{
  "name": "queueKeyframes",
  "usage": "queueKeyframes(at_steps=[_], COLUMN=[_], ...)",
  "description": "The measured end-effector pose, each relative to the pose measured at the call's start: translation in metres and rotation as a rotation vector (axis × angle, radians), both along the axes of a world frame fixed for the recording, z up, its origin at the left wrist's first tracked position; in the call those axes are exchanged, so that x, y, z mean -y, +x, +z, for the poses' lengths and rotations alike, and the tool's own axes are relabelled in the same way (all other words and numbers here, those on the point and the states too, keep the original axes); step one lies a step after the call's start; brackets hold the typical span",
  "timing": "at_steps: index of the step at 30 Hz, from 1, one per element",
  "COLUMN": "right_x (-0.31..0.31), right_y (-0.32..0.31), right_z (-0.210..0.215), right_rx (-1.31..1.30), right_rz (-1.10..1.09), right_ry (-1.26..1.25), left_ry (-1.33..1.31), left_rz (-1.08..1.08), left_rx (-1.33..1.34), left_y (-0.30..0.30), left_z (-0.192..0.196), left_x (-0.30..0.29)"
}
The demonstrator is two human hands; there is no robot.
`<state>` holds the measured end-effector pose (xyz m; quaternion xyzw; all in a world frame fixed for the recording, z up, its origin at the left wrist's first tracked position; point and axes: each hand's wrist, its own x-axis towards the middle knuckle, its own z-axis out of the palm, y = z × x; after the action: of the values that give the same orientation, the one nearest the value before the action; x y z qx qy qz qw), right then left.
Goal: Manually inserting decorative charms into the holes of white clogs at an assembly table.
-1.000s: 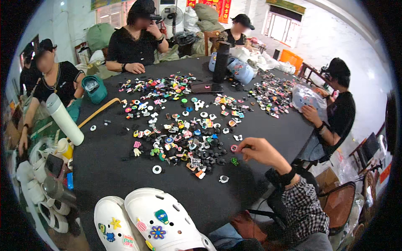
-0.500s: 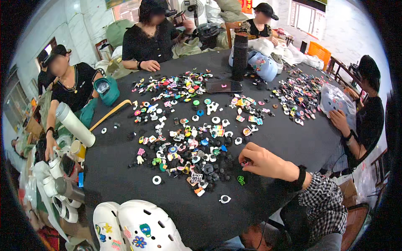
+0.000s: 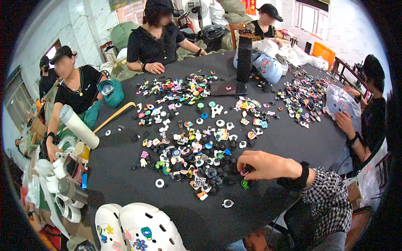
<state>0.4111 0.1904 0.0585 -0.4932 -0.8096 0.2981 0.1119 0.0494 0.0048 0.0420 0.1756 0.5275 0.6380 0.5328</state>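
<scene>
My right hand (image 3: 270, 165) reaches in over the table with its fingers bent and closed on a small red and white shoe charm (image 3: 244, 172), at the right edge of the middle pile. Just below the fingertips lies a green figure-shaped charm (image 3: 244, 184). The middle pile of charms (image 3: 201, 161) spreads to the left of the hand, many pieces showing black or white backs. A white charm with a dark centre (image 3: 227, 203) sits alone nearer to me. At the lower left is a pair of white clogs (image 3: 150, 221) with several charms on them. My left hand is out of view.
More charm piles lie on the black table (image 3: 125, 175), at the far side and far right. A black cylinder (image 3: 244, 58), a phone (image 3: 228, 89), a tilted white bottle (image 3: 78, 126) and a wooden stick (image 3: 115, 116) are there. Several people sit or stand around.
The view has shifted slightly. My right hand has come down a little, close to the green charm. The person opposite has lowered a raised hand to the table.
</scene>
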Motion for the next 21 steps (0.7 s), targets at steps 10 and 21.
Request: queueKeyframes(at_steps=[10, 21], right_x=[-0.091, -0.118], right_y=[-0.051, -0.1], right_z=[0.006, -0.024], right_rx=[-0.11, 0.196], right_rz=[0.1, -0.005], right_ry=[0.394, 0.532], left_ry=[-0.033, 0.063], left_rz=[-0.092, -0.329], left_rx=[0.031, -0.067], left_y=[-0.021, -0.03], left_z=[-0.014, -0.024], left_x=[0.01, 0.017])
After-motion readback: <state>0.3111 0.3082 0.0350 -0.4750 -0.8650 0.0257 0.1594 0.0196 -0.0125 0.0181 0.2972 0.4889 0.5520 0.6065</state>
